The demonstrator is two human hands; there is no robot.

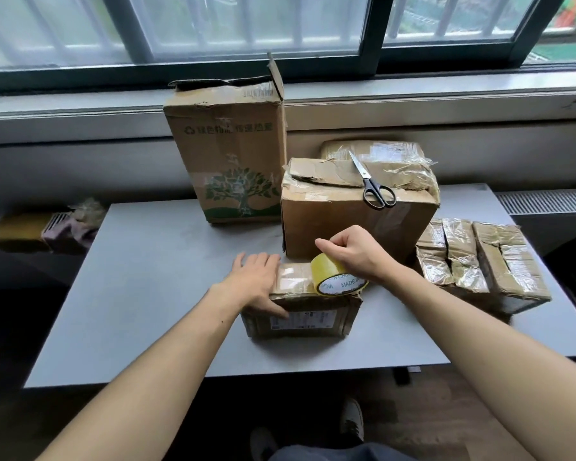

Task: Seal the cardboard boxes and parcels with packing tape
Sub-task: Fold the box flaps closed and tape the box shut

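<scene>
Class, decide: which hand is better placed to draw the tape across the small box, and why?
Probably the right. The right hand grips the tape roll on the small box; the left hand lies flat on its top, steadying it.

My yellow tape roll stands on edge on the small box near me. Behind sit a tall box with its top open, a wide box and a shiny taped parcel on the right.

Tape roll: "MADE IN" and parts of "CHINA", dark letters on its white inner core.
Tall box: green recycling sign, then green Chinese characters, blurred.
Parcel label: print too small to read.
</scene>
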